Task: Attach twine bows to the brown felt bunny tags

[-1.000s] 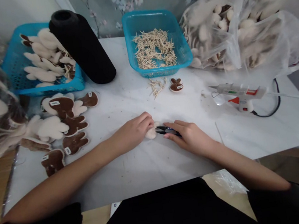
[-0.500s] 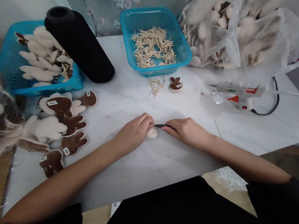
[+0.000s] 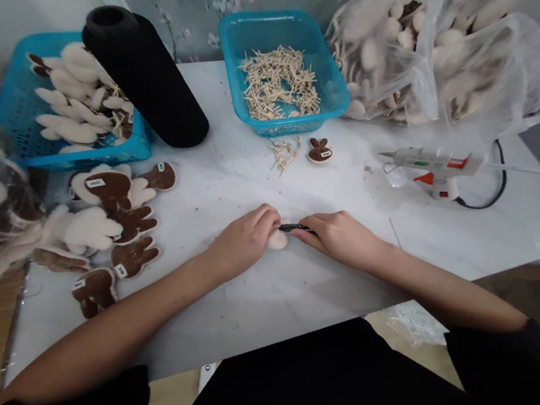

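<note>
My left hand (image 3: 254,233) is closed on a small cream plush piece (image 3: 277,240), which sticks out below its fingertips over the white table. In my right hand (image 3: 335,233) is a slim dark metal tool (image 3: 290,227), perhaps tweezers or pliers; its tip reaches the plush at my left fingers. The fingers hide the tool's handle and most of the plush. Beyond the hands lies a small brown bunny-head plush (image 3: 320,151) with a white label. Beside it is a little heap of short cream cord pieces (image 3: 285,153).
A blue basket (image 3: 237,90) holds many cord pieces. Another blue basket (image 3: 25,140) holds cream plush shapes, beside a black cylinder (image 3: 152,78). Brown labelled plush shapes (image 3: 134,256) lie at left. A glue gun (image 3: 439,168) and a plastic bag of plush (image 3: 432,66) are at right.
The view has shifted very slightly. Both hands keep almost the same pose, with the tool still at the plush piece.
</note>
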Available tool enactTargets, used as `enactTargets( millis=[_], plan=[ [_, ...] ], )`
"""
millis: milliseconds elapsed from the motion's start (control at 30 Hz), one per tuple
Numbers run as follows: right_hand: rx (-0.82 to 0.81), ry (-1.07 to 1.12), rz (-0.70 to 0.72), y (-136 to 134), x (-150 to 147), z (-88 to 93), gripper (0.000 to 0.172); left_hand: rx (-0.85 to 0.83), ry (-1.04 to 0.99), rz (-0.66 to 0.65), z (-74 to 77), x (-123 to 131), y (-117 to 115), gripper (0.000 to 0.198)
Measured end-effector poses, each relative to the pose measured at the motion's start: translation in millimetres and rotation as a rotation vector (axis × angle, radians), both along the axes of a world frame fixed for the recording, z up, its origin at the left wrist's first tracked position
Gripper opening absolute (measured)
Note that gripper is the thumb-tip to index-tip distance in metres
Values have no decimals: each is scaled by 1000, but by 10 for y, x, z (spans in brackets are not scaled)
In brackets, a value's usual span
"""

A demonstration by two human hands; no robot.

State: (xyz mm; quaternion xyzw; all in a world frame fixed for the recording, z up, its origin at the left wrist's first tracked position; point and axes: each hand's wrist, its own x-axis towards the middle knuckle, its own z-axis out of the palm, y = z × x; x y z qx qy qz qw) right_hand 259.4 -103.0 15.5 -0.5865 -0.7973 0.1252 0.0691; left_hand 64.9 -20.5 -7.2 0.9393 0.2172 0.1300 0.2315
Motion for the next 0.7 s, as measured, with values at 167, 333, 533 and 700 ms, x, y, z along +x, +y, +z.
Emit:
enactTargets(
  millis=[167, 333, 533, 700],
  plan=[
    [13, -28, 12, 7, -11, 3, 44, 11, -15, -7, -6, 2, -2, 15],
    [1, -18, 19, 13, -7, 13, 46, 10, -6, -6, -19, 2, -1, 14],
    [-21, 30, -51, -14, 29, 47, 45, -106, -64, 38, 70, 13, 9, 14],
    [-35, 82, -67, -75, 9, 81, 45, -345, -73, 137, 184, 29, 17, 11]
  ],
)
